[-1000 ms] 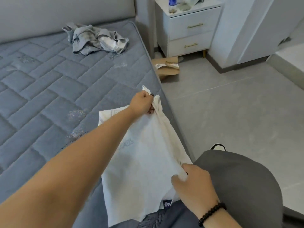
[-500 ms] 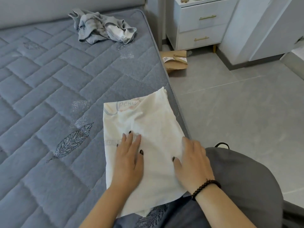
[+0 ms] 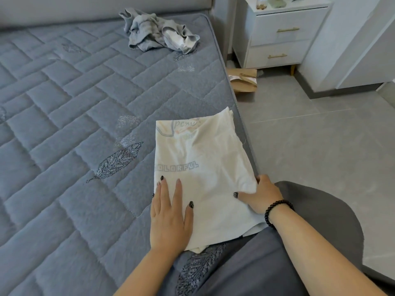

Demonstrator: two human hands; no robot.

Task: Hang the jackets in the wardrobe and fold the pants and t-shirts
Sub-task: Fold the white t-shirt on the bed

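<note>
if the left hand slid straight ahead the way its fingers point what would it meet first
Only more of the white t-shirt under the left hand, then bare mattress; the grey crumpled garment looks off to the side, though depth is unclear.

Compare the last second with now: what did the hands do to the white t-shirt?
The t-shirt, held up by both hands a second ago, now lies folded on the mattress. The left hand let go and presses flat on it; the right hand now grips its right edge. The grey garment near the headboard stayed put.

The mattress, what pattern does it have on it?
The mattress is blue-grey, quilted in brick-like blocks, with stitched feather shapes. The head view shows it.
</note>
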